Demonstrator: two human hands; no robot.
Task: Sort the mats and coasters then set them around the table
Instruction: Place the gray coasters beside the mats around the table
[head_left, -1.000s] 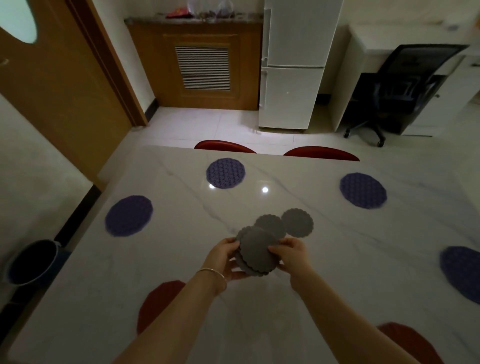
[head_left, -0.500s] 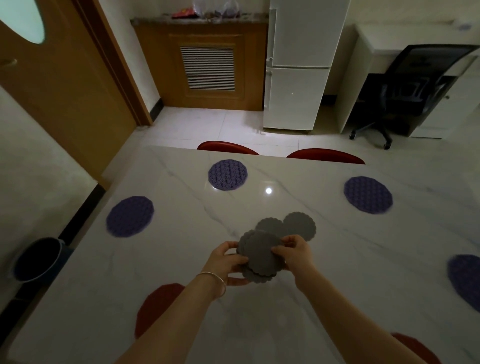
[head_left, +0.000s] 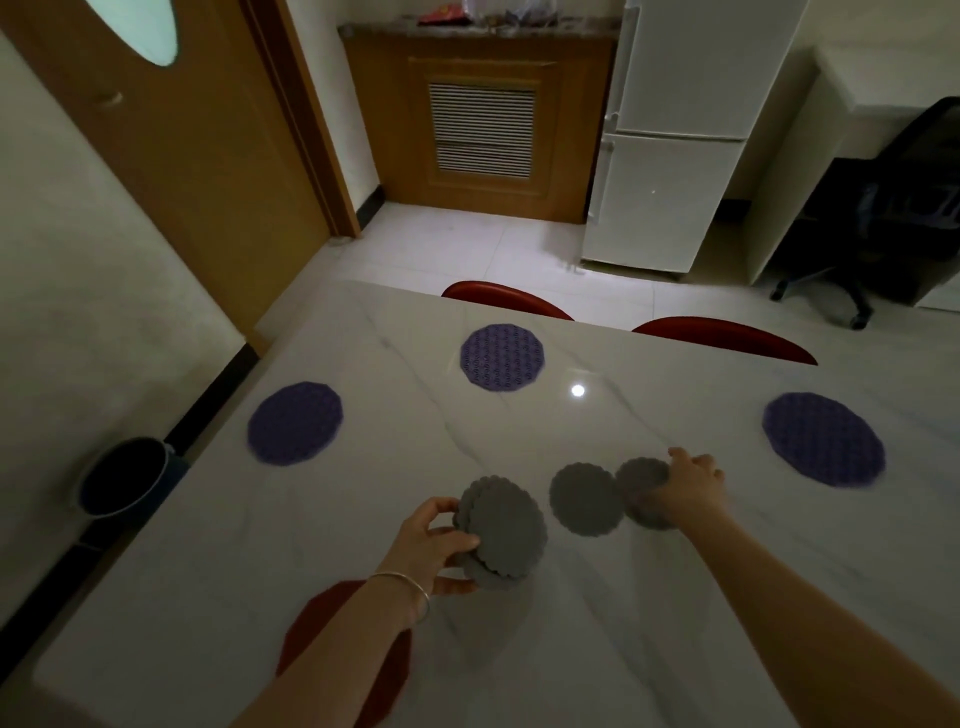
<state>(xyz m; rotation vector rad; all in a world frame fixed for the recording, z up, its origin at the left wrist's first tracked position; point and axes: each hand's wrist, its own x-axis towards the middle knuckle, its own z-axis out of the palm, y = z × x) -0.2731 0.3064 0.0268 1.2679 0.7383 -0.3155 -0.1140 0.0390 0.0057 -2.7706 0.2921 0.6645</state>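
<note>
Head view, left hand (head_left: 431, 540) gripping coaster stack (head_left: 501, 535), right hand (head_left: 693, 486) seemingly holding 1 coaster (head_left: 641, 480), 3 purple mats (head_left: 503, 357).

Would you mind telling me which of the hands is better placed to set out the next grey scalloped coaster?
Probably the right hand: it already rests on a loose grey scalloped coaster lying on the white marble table. The left hand is occupied gripping the stack of grey coasters.
</note>
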